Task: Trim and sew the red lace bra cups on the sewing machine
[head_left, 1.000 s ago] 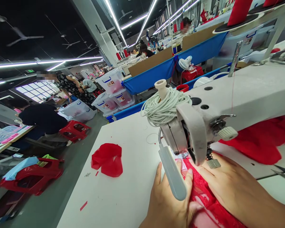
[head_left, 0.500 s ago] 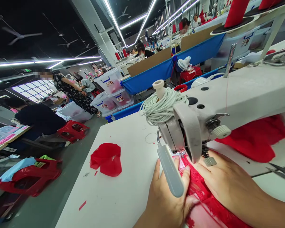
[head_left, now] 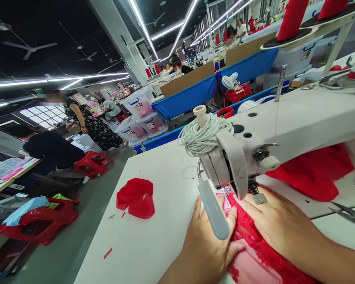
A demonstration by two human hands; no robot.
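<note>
Red lace fabric (head_left: pixel 245 221) with a sheer pink part (head_left: pixel 251 262) runs under the presser foot (head_left: pixel 227 191) of a white sewing machine (head_left: pixel 307 112). My left hand (head_left: pixel 207 240) lies on the left of the fabric, fingers spread and thumb on the sheer part. A grey lamp (head_left: pixel 214 211) on a bendable stem hides some of that hand. Resting flat along the lace's right side is my right hand (head_left: pixel 284 227). Its fingertips are partly hidden behind the machine head.
A red fabric piece (head_left: pixel 136 198) lies on the white table (head_left: pixel 154 244) at left. Another red cloth (head_left: pixel 313 169) sits behind the machine arm. Dark scissors (head_left: pixel 349 215) lie far right. Coiled pale cord (head_left: pixel 205 134) tops the machine head. Co-workers and plastic boxes (head_left: pixel 137 102) stand beyond.
The view has shifted slightly. Both hands stay on the fabric at the presser foot, and more of the sheer pink part shows beside my left thumb. A standing person in the background has moved an arm.
</note>
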